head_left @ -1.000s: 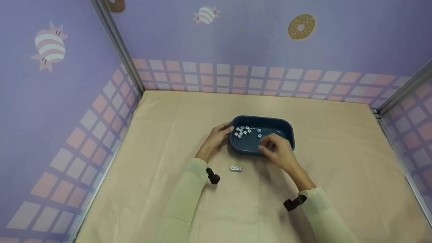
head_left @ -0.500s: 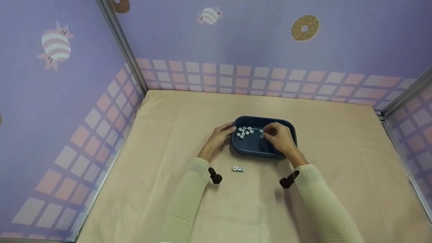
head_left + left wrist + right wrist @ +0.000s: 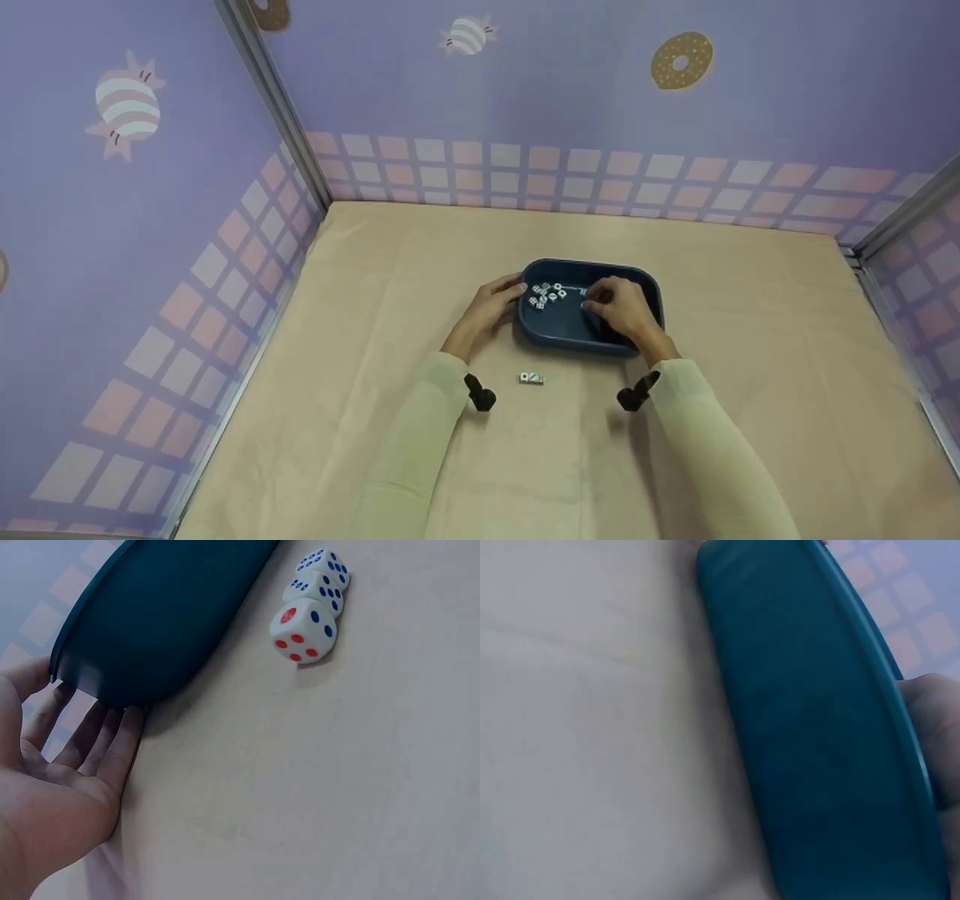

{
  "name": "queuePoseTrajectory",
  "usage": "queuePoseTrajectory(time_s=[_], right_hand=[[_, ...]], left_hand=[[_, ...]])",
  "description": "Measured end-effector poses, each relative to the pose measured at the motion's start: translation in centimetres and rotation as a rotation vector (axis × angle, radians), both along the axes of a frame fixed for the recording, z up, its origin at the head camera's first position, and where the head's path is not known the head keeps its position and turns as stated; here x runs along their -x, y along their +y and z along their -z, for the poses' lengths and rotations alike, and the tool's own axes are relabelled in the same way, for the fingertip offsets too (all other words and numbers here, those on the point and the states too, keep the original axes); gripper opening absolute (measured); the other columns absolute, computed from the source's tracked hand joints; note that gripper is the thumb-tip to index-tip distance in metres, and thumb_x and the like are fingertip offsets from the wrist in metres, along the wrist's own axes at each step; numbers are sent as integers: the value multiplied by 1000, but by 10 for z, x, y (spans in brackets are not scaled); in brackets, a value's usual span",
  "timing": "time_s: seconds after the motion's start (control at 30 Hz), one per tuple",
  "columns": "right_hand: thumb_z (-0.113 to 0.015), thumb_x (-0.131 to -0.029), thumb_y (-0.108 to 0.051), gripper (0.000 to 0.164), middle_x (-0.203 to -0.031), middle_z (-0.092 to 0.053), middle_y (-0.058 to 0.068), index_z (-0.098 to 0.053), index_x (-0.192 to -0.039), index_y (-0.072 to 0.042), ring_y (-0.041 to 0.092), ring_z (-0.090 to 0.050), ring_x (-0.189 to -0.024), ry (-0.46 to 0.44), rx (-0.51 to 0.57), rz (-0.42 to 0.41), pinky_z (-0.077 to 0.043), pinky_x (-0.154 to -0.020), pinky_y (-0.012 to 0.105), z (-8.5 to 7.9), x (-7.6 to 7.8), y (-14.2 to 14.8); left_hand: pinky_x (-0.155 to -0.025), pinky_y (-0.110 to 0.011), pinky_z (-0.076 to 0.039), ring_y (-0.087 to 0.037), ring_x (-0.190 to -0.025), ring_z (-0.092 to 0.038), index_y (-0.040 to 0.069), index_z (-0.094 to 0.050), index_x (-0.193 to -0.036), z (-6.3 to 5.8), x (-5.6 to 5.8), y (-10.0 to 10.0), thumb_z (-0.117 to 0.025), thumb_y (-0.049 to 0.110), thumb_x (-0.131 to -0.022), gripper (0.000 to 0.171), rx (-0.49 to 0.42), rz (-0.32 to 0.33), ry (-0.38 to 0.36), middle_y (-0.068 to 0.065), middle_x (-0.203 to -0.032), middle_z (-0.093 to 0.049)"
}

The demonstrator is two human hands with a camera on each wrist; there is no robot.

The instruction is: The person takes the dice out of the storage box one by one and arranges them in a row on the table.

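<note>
A dark blue plastic tray (image 3: pixel 555 330) holds several small white dice (image 3: pixel 543 296), bunched at its left end. My left hand (image 3: pixel 491 306) grips the tray's left end; in the left wrist view the thumb is at the rim and the fingers lie against the outer wall. Inside the tray, my right hand (image 3: pixel 624 306) has thumb and fingers curled together at a die (image 3: pixel 584 305), with another die (image 3: pixel 583 292) beside the fingertips. The right wrist view shows only the tray's outer side and part of that hand, so the fingertips are hidden there.
In front of the tray, a short row of touching dice (image 3: pixel 532 379) lies on the beige cloth-covered table (image 3: pixel 517 465). Purple patterned panels (image 3: pixel 555 90) enclose the back and sides. A dark wrist camera (image 3: pixel 481 394) sits on each sleeve.
My right hand has moved from the tray's front side deeper inside, to the two separate dice. The left hand stays on the tray's left end. The front row of dice has not changed.
</note>
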State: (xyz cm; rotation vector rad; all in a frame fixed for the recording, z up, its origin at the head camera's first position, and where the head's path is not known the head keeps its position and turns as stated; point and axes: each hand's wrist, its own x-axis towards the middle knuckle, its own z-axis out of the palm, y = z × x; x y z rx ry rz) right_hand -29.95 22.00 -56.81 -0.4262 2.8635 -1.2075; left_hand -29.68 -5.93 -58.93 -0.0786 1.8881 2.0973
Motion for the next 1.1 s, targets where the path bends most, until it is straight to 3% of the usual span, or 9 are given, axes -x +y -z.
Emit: queuePoseTrajectory(time_s=[0.4, 0.73, 0.93, 1.1], right_hand=[[-77, -93, 0, 12, -102, -68, 16, -74, -105, 2, 30, -65, -93, -20, -99, -20, -56, -84, 46, 9, -3, 3], [-71, -98, -1, 13, -105, -69, 16, -72, -111, 3, 29, -64, -95, -95, -217, -58, -55, -86, 48, 1, -1, -5], [-70, -100, -3, 8, -98, -71, 15, -73, -105, 3, 28, -64, -89, -39, -273, -99, -56, -80, 47, -12, -4, -8], [-73, -97, -4, 7, -94, -69, 10, -74, -103, 0, 25, -62, -85, 41, -194, -154, -54, -75, 41, -24, -22, -19]], left_hand=[[-104, -36, -56, -26, -133, -62, 14, -59, -151, 2, -2, 8, -69, 31, -105, 50, 11, 6, 13, -8, -150, -60], [-103, -38, -57, -28, -129, -65, 13, -59, -152, 2, -1, 6, -69, 28, -105, 50, -14, 4, 2, -11, -149, -60], [-104, -37, -56, -28, -133, -63, 13, -57, -153, 1, 2, 4, -69, 29, -106, 52, -7, 19, 13, -11, -152, -58], [-105, -38, -55, -29, -135, -62, 13, -57, -153, 1, 2, 1, -67, 31, -107, 51, 55, 17, 47, -11, -153, -58]])
